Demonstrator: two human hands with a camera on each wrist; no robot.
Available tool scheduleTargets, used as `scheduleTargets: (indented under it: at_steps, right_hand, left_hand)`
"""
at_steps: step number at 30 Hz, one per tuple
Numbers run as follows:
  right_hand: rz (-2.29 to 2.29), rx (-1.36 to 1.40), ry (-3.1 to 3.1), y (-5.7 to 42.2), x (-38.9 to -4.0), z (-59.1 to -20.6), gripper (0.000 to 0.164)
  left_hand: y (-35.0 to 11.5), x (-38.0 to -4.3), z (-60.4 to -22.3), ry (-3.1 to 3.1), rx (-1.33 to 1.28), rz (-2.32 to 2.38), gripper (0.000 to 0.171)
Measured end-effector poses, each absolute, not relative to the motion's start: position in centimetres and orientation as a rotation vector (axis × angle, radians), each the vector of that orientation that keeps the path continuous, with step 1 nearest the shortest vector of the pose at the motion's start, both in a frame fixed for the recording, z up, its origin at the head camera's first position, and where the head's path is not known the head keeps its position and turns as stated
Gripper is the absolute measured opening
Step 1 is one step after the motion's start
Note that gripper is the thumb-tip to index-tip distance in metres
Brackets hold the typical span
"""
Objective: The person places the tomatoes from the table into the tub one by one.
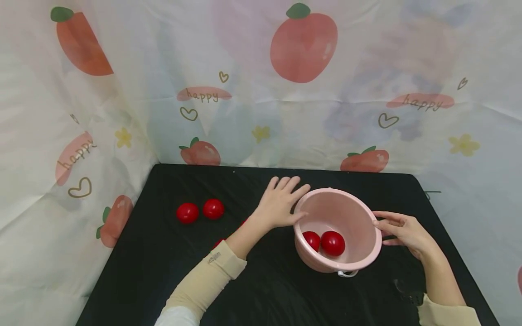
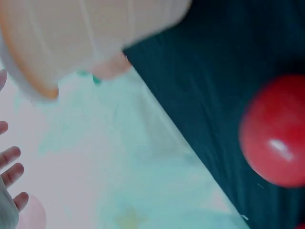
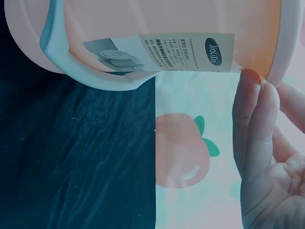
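A pink bucket (image 1: 338, 203) leans with its mouth toward me, two red balls (image 1: 333, 243) inside it. At its left rim my left hand (image 1: 281, 203) has the fingers spread straight, the thumb reaching over the edge. My right hand (image 1: 408, 233) pinches the right rim. In the right wrist view the fingertips (image 3: 269, 93) meet the lip, near a printed label (image 3: 190, 52) and a pale handle (image 3: 105, 78). The left wrist view shows the bucket's ribbed side (image 2: 95, 28) and one red ball (image 2: 281, 133) on the table.
Two more red balls, one left (image 1: 187, 213) and one right (image 1: 213, 208), lie on the black-covered table (image 1: 142, 271). Bits of other red balls (image 1: 218, 243) peek out from behind my left forearm. A fruit-printed cloth (image 1: 253, 59) hangs along the back and left.
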State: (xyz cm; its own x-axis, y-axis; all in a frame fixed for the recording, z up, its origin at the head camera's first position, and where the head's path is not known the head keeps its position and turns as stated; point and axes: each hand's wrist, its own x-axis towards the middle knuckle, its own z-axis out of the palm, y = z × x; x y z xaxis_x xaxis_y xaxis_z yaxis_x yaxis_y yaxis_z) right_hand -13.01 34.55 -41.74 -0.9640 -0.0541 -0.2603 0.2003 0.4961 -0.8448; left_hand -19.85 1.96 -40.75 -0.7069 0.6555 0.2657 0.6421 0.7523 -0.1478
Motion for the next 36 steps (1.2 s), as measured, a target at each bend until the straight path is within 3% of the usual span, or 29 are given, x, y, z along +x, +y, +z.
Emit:
scheduleTargets:
  at_steps: [8,20,28,36]
  right_hand:
    - [-1.446,0.127,2.500,34.4,-13.0,-41.6,0.059]
    - [-1.426,0.139,2.511,34.3,-13.0,-41.5,0.060]
    - [-1.415,0.138,2.527,34.4,-12.9,-41.7,0.060]
    - [-1.420,0.140,2.520,34.3,-12.9,-41.5,0.060]
  left_hand:
    - [-6.5,-20.2,-42.9,-2.682,-0.672,-0.167,0.066]
    - [-18.0,-20.5,-49.4,-2.886,-0.202,-0.303,0.073]
    - [-21.4,-19.8,-52.1,-2.995,-0.044,-0.454,0.087]
    - [-22.6,-19.6,-53.1,-3.044,0.044,-0.515,0.083]
